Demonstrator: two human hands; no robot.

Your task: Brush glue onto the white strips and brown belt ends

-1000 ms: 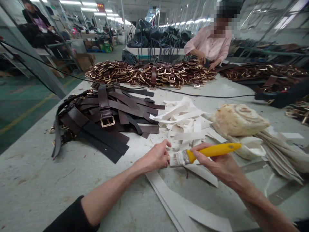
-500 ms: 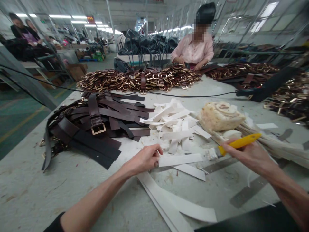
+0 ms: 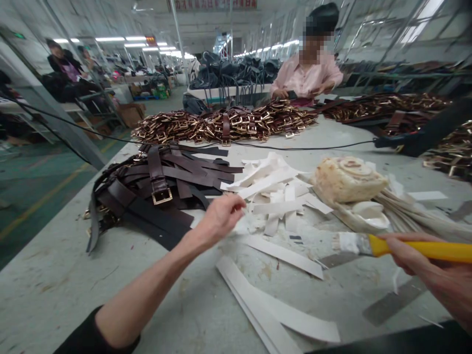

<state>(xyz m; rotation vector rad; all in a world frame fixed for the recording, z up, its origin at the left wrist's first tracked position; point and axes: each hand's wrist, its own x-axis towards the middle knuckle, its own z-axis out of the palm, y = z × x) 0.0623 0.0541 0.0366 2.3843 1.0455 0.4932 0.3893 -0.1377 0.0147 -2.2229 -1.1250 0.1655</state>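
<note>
My right hand (image 3: 424, 265) grips a paintbrush by its yellow handle (image 3: 416, 247). White paste coats its bristles (image 3: 346, 243), which hang over the table short of the white strips. My left hand (image 3: 224, 214) is closed with curled fingers, between the dark brown belt straps (image 3: 177, 172) and the pile of white strips (image 3: 275, 182). What its fingertips hold, if anything, I cannot make out. A single white strip (image 3: 287, 255) lies below that pile. Longer white strips (image 3: 265, 309) overlap nearer me.
Behind the brush stand a paste-crusted block (image 3: 348, 179) and a small white cup (image 3: 370, 215). Buckled belts (image 3: 228, 123) are heaped along the far side, with a black cable (image 3: 295, 148) before them. A co-worker in a pink shirt (image 3: 306, 78) handles belts across the table.
My left hand has moved up, and the strip it held under the brush no longer shows there. The brush has drawn back to the right. The view has shifted slightly.
</note>
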